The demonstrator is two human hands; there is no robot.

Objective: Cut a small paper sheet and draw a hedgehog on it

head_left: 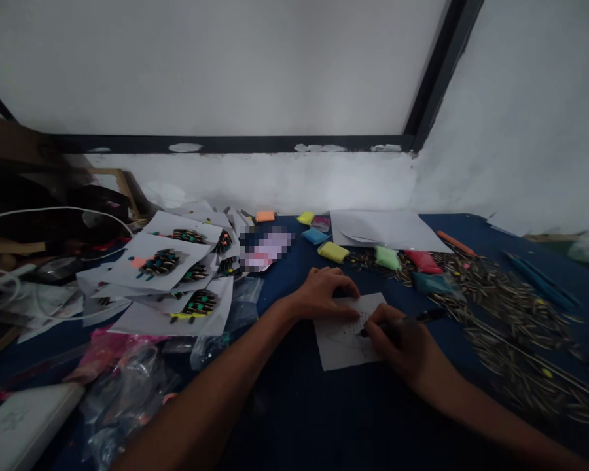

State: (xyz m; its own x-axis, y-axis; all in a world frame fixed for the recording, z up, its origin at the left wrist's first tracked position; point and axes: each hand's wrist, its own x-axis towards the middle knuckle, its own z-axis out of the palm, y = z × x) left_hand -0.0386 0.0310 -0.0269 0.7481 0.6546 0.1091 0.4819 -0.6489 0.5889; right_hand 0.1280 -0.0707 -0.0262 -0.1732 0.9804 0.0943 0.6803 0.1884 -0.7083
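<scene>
On the dark blue tabletop lies a small white sheet of paper [341,347] with pencil-like lines and small marks on it. My left hand [322,296] rests over its upper left part, thumb stretched along the sheet and apart from the other fingers. A dark pen [429,316] is gripped in my right hand [397,337], its tip touching the paper near the middle. Part of the drawn marks is hidden by my hands. Close behind my left hand sits a yellow clay packet [332,252].
Sunflower seeds [515,307] spread across the right side, with blue tweezers [540,281] among them. Green [387,257] and red packets [423,261] sit behind the paper. At left are stacked cards with seed figures [152,265], plastic bags [132,386] and a white box [29,425].
</scene>
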